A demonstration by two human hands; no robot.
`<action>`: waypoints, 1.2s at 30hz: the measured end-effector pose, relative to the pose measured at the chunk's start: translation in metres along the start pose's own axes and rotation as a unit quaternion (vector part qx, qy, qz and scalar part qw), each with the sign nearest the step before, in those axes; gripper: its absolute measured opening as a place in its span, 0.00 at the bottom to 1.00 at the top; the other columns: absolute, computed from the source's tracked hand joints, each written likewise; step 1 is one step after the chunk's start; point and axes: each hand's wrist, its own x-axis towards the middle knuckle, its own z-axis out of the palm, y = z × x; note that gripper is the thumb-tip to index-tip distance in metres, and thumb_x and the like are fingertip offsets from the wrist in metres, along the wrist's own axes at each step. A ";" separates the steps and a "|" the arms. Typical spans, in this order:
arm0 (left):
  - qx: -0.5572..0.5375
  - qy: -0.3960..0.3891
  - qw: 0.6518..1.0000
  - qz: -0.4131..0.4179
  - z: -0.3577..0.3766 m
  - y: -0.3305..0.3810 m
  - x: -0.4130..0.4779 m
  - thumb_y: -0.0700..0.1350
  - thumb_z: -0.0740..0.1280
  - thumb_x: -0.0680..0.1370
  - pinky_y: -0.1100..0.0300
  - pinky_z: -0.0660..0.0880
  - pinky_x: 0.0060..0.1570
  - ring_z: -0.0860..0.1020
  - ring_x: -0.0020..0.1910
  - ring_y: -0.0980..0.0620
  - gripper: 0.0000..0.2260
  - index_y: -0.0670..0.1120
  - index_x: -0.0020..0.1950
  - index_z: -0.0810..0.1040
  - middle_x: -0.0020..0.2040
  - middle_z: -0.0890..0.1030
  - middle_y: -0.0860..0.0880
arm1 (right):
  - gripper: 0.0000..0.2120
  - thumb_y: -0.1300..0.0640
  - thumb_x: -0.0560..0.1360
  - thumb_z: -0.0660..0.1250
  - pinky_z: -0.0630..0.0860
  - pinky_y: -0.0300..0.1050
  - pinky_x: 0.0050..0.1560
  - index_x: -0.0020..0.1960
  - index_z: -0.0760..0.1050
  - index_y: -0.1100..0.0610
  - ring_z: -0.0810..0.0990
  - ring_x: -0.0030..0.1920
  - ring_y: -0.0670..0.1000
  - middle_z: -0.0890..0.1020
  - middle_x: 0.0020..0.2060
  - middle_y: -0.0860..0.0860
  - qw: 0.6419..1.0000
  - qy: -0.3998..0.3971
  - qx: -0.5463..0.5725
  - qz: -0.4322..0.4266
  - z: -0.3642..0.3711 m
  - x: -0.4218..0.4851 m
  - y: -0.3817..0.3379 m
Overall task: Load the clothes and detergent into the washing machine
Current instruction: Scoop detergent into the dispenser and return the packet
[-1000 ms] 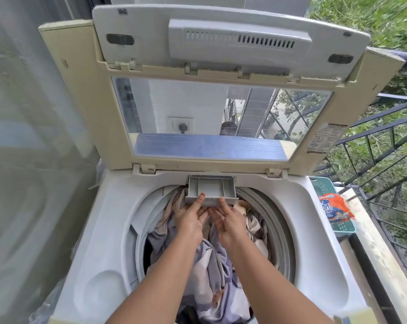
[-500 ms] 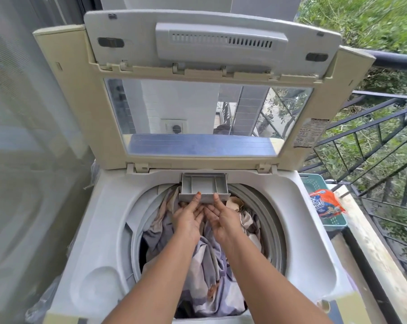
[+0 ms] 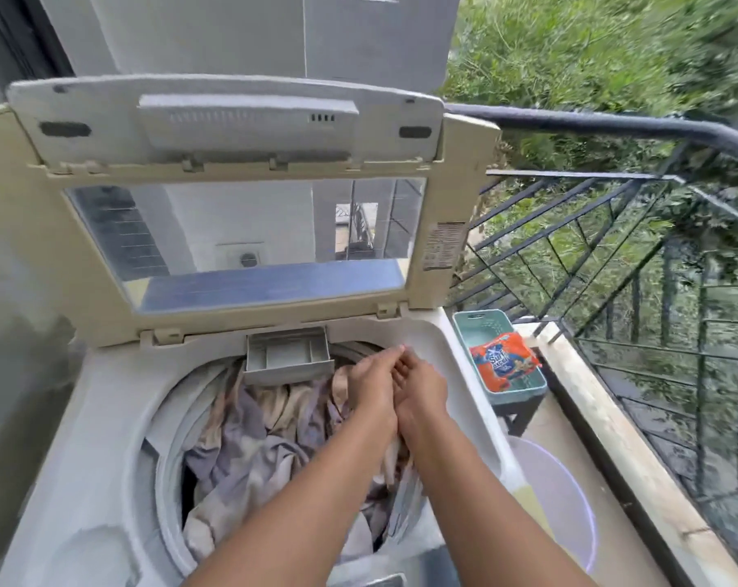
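Both hands have left the detergent drawer and swung right as my view turned toward the railing.

My left hand and right hand now lie side by side, touching, over the right edge of the drum; through the blur the fingers look fairly straight and I see nothing held in them. The clothes are already heaped in the washing machine, the drawer stands pulled out above them, and the orange detergent packet lies in the teal basket just beside the machine. I judge the step in hand to be fetching that packet: I would send only the right hand across, grip the packet by its body so it cannot spill, and bring it squarely over the drawer before tipping.
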 end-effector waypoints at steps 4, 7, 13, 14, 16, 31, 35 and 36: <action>0.066 -0.058 0.996 0.003 0.049 -0.025 -0.006 0.37 0.69 0.74 0.71 0.68 0.20 0.71 0.18 0.62 0.13 0.44 0.31 0.72 0.20 0.74 0.54 | 0.08 0.66 0.77 0.61 0.75 0.36 0.22 0.40 0.74 0.65 0.81 0.23 0.50 0.80 0.27 0.59 0.999 0.008 0.024 -0.026 -0.028 0.022 -0.045; 0.093 -0.070 0.993 0.000 0.087 -0.048 -0.001 0.36 0.70 0.73 0.68 0.68 0.23 0.72 0.21 0.58 0.13 0.45 0.30 0.74 0.19 0.74 0.54 | 0.08 0.65 0.78 0.59 0.73 0.35 0.21 0.41 0.73 0.64 0.80 0.23 0.50 0.77 0.33 0.60 0.999 0.018 0.038 -0.023 -0.050 0.047 -0.078; 0.168 -0.104 0.980 -0.028 0.161 -0.102 0.024 0.37 0.68 0.74 0.71 0.62 0.18 0.68 0.16 0.61 0.14 0.46 0.29 0.71 0.17 0.71 0.54 | 0.10 0.69 0.75 0.60 0.71 0.34 0.19 0.36 0.72 0.64 0.77 0.19 0.48 0.78 0.24 0.57 0.994 0.085 0.022 -0.068 -0.092 0.107 -0.140; 0.179 -0.111 0.977 -0.039 0.173 -0.114 0.034 0.37 0.68 0.74 0.71 0.62 0.18 0.68 0.15 0.61 0.14 0.46 0.30 0.71 0.17 0.71 0.54 | 0.09 0.70 0.74 0.61 0.71 0.34 0.19 0.36 0.72 0.63 0.77 0.20 0.48 0.78 0.25 0.57 0.992 0.098 0.006 -0.081 -0.101 0.120 -0.148; 0.190 -0.127 0.971 -0.070 0.197 -0.133 0.053 0.38 0.67 0.75 0.72 0.59 0.18 0.66 0.15 0.60 0.13 0.46 0.31 0.70 0.17 0.71 0.54 | 0.11 0.72 0.72 0.63 0.69 0.34 0.19 0.33 0.73 0.62 0.75 0.18 0.47 0.78 0.22 0.54 0.984 0.132 -0.038 -0.112 -0.118 0.147 -0.166; 0.821 -0.222 0.505 0.148 0.257 -0.243 0.220 0.50 0.67 0.75 0.47 0.67 0.67 0.63 0.69 0.39 0.28 0.58 0.73 0.63 0.70 0.66 0.43 | 0.19 0.58 0.67 0.72 0.74 0.43 0.48 0.58 0.79 0.56 0.80 0.50 0.57 0.81 0.49 0.58 0.812 0.162 -0.553 -0.092 -0.240 0.336 -0.200; 0.889 -0.273 0.319 0.183 0.260 -0.255 0.248 0.49 0.65 0.76 0.41 0.59 0.70 0.52 0.75 0.37 0.30 0.60 0.75 0.56 0.77 0.52 0.40 | 0.25 0.50 0.65 0.74 0.77 0.51 0.55 0.62 0.76 0.49 0.81 0.51 0.58 0.83 0.50 0.59 0.734 0.109 -0.667 -0.063 -0.258 0.374 -0.185; 0.897 -0.277 0.299 0.174 0.261 -0.256 0.251 0.49 0.65 0.76 0.41 0.58 0.70 0.50 0.76 0.37 0.30 0.61 0.75 0.56 0.77 0.50 0.40 | 0.21 0.51 0.66 0.74 0.77 0.48 0.52 0.58 0.78 0.50 0.81 0.49 0.56 0.83 0.47 0.59 0.731 0.102 -0.672 -0.053 -0.258 0.377 -0.185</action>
